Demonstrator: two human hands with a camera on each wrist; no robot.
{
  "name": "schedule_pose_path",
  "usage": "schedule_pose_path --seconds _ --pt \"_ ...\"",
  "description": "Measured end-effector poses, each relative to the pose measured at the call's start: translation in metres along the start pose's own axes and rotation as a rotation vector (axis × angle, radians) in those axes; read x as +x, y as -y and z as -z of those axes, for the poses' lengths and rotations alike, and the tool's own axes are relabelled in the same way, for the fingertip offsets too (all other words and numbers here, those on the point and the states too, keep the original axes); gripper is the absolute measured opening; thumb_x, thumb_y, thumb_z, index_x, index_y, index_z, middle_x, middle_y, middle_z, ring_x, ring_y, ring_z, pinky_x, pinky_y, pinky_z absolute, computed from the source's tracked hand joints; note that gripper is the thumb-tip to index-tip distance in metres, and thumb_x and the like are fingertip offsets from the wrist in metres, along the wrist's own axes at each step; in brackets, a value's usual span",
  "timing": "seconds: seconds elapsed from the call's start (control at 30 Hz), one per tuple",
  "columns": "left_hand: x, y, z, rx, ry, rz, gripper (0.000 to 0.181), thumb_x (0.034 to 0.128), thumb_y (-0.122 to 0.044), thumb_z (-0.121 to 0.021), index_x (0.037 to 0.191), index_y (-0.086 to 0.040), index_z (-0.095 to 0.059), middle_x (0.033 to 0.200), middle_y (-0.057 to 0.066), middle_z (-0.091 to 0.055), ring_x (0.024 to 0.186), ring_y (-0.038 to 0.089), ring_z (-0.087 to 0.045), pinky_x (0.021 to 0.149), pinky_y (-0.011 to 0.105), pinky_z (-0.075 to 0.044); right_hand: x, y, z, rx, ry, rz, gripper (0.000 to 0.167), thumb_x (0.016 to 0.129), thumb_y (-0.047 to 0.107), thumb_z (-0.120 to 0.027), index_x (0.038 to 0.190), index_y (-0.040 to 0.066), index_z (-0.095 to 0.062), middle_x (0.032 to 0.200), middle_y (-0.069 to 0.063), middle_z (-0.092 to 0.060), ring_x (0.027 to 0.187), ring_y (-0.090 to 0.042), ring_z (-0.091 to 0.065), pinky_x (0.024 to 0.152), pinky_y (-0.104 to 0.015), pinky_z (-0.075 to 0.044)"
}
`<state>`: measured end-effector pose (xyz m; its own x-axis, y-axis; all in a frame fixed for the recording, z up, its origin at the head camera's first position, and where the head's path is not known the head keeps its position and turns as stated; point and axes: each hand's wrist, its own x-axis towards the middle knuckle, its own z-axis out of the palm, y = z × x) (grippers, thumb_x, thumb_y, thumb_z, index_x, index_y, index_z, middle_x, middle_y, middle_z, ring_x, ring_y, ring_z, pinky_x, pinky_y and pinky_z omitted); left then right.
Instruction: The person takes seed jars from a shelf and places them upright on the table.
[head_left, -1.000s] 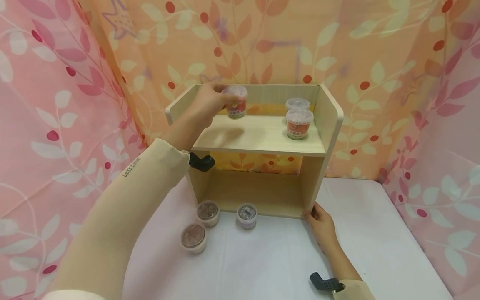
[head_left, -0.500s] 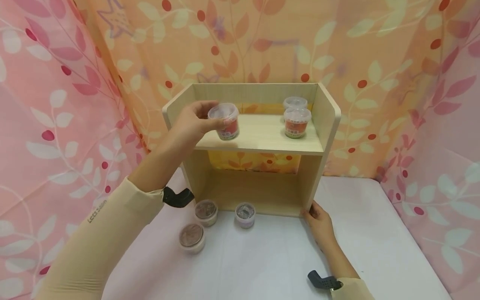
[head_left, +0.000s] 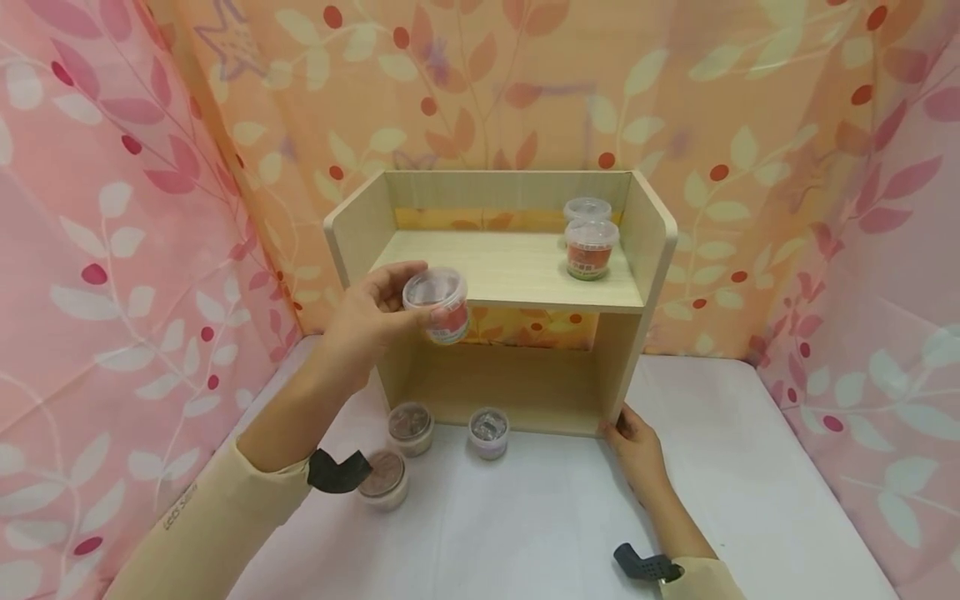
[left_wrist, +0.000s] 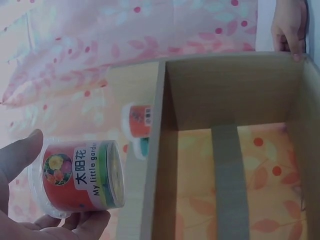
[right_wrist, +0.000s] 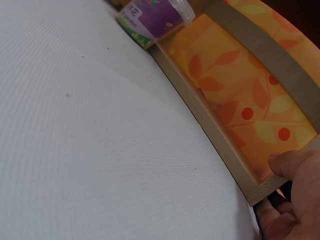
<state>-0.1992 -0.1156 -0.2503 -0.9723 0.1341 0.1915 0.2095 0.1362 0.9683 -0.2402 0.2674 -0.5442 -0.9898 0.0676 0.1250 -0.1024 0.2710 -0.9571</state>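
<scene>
Since half a second ago, the left hand (head_left: 363, 325) has come lower and nearer, bringing the red-labelled cup (left_wrist: 82, 175) down from the upper board's level to just in front of its edge. Thumb and fingers are curled round the cup near its lidded end, clear of any support. That grip looks light to me; if the smooth plastic slid, the cup would probably drop among the tubs below. The right hand (head_left: 637, 454) pinches the bottom front corner of the wooden shelf (head_left: 495, 267); pulling there could, I'd guess, drag it and jolt the two lidded cups ( (head_left: 591, 254), (head_left: 587, 208)) at the upper board's right end. Beneath the left arm, two brown-topped tubs ( (head_left: 410, 429), (head_left: 384, 483)) sit on the table (head_left: 540, 525), a third tub (head_left: 489, 437) beside the shelf's front edge; a low-swinging wrist might knock them.
</scene>
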Motion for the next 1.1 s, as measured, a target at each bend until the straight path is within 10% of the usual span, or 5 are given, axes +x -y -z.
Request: schedule_pose_path --seconds 0.3,1.1 --pt "-0.023 0.047 -0.004 -0.118 0.013 0.033 0.071 0.0858 0.001 -0.08 0.148 -0.005 -0.047 0.134 0.009 -0.055 0.114 0.013 -0.06 0.093 0.018 -0.054 -0.014 0.035 -0.001 -0.033 0.018 0.007 0.061 0.101 0.006 -0.063 0.154 -0.009 -0.035 0.154 -0.033 -0.04 0.142 -0.044 -0.043 0.091 -0.004 -0.044" --pt "-0.057 0.127 -0.039 -0.208 -0.003 0.132 0.08 0.0751 0.001 -0.089 0.145 -0.007 -0.051 0.142 0.015 -0.056 0.127 0.024 -0.058 0.097 0.022 -0.054 0.001 -0.005 0.0 -0.048 -0.006 0.034 0.063 0.102 0.016 -0.065 0.156 0.0 -0.037 0.154 -0.028 -0.044 0.141 -0.041 -0.046 0.094 -0.01 -0.047"
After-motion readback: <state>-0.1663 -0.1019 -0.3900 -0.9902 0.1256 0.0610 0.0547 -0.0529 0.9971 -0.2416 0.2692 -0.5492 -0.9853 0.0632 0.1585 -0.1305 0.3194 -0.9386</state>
